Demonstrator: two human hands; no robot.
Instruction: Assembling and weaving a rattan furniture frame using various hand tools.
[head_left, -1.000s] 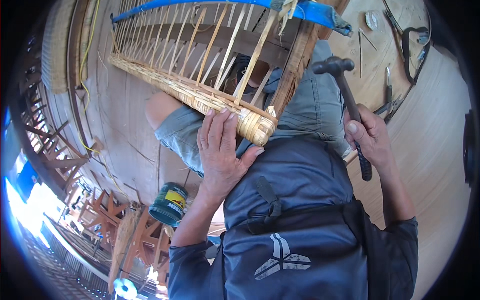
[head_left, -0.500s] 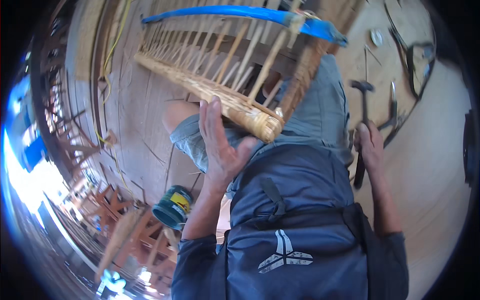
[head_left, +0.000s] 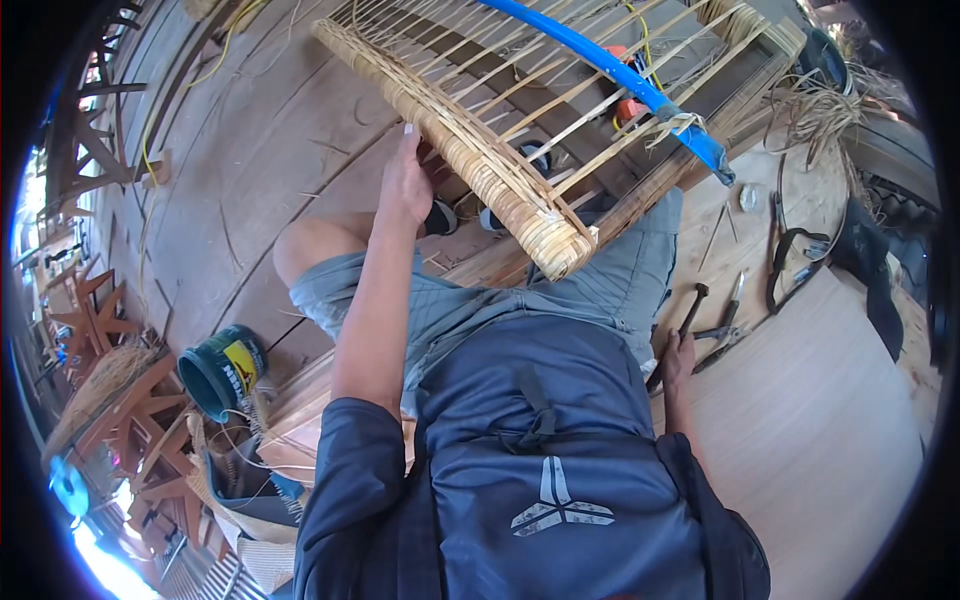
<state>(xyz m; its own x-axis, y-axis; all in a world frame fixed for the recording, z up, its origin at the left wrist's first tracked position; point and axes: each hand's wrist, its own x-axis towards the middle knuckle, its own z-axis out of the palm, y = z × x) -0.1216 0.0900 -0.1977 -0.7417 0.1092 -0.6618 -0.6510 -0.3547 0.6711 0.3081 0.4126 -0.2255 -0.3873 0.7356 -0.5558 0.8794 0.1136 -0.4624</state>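
From my remote feed I see one long, tan frame of wrapped and woven cane [head_left: 455,150], slanting across the upper middle over the wooden floor [head_left: 250,180], its blunt near end just above the wearer's lap. Its thick, rounded rail is bound in glossy, straw-coloured strips, with a tight braid along the inner edge. Many thin, pale slats cross from it, some browner; the edge cuts some off, so I can't total them. One bright blue tube [head_left: 600,60] lies over the slats, tied near its right end with a pale strip.

I have two hands in view. The left hand [head_left: 405,185] is at the rail's outer side; its fingers are partly hidden there, so I can't tell whether they grip. The right hand [head_left: 679,360] has its fingers wrapped around one dark hammer [head_left: 691,312], low over the pale wooden board [head_left: 800,400].

Near the hammer I count one dark pair of pliers [head_left: 718,333], one slim silver-bladed tool [head_left: 733,303] and two thin rods [head_left: 712,238]. At left lies one dark green bucket [head_left: 228,338] with a yellow label.
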